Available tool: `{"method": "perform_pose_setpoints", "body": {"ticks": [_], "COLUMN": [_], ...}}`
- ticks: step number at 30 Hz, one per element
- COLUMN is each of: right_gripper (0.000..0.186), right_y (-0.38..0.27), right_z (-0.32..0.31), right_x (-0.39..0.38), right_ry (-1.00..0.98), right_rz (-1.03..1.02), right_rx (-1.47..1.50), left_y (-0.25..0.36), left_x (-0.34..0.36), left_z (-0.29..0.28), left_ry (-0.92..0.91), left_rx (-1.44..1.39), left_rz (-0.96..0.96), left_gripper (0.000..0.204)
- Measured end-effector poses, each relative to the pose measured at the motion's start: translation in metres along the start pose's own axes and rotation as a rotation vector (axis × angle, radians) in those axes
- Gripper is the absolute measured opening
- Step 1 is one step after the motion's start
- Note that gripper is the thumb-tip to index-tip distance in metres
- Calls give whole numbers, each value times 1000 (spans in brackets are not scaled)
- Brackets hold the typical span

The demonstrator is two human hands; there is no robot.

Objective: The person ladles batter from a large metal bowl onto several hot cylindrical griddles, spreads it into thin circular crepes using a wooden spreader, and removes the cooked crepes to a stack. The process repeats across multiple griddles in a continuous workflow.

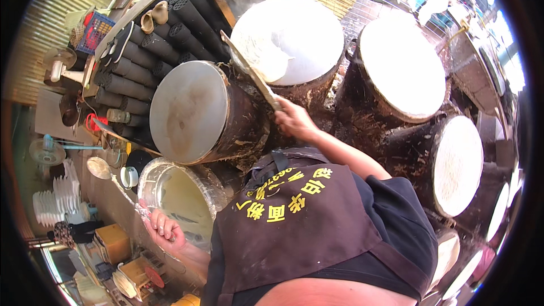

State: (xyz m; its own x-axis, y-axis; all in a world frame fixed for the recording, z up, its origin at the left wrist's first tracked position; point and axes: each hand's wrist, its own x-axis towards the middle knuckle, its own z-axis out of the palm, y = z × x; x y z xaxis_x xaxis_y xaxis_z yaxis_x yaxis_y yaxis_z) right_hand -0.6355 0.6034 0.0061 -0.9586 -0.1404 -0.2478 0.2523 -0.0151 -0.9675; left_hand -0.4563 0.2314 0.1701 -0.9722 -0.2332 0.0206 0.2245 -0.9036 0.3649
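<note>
My left hand [164,229] grips the long handle of a ladle [99,167], whose bowl is raised at the left, beside a metal bucket [187,198] of pale cream liquid. My right hand [294,119] is closed on a long, flat stick [249,62] that reaches up over the rim of the upper middle drum. That drum has a white round top [306,39] with a thick, creamy patch [266,51] on its left part.
More black drums stand around me, with a grey top [187,113] at the left and white tops [399,68] at the right. Stacked black briquettes [130,71], shoes [147,22], a fan [48,153] and wooden boxes [113,241] lie toward the left.
</note>
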Motion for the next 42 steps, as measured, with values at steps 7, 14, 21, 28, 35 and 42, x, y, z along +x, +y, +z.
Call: {"method": "perform_pose_setpoints", "body": {"ticks": [7, 14, 21, 28, 35, 42], "right_gripper": [44, 46, 38, 37, 26, 35], "right_y": [15, 27, 7, 29, -1, 41], "right_z": [14, -37, -52, -63, -133, -147], "right_x": [-49, -110, -94, -114, -90, -79], "right_ry": [174, 360, 539, 349, 407, 280], "right_rz": [120, 133, 107, -92, 44, -256], "right_rx": [-18, -115, -193, -624, -577, -802], "left_y": [58, 79, 59, 31, -2, -27], "left_x": [14, 35, 41, 34, 24, 23], "left_z": [-5, -22, -7, 14, 34, 48], "left_ry": [-83, -105, -180, -223, -181, -166], "left_rx": [99, 26, 35, 76, 89, 126], "left_rz": [-57, -183, -223, -229, -222, -213], "left_gripper": [54, 58, 60, 60, 58, 58]}}
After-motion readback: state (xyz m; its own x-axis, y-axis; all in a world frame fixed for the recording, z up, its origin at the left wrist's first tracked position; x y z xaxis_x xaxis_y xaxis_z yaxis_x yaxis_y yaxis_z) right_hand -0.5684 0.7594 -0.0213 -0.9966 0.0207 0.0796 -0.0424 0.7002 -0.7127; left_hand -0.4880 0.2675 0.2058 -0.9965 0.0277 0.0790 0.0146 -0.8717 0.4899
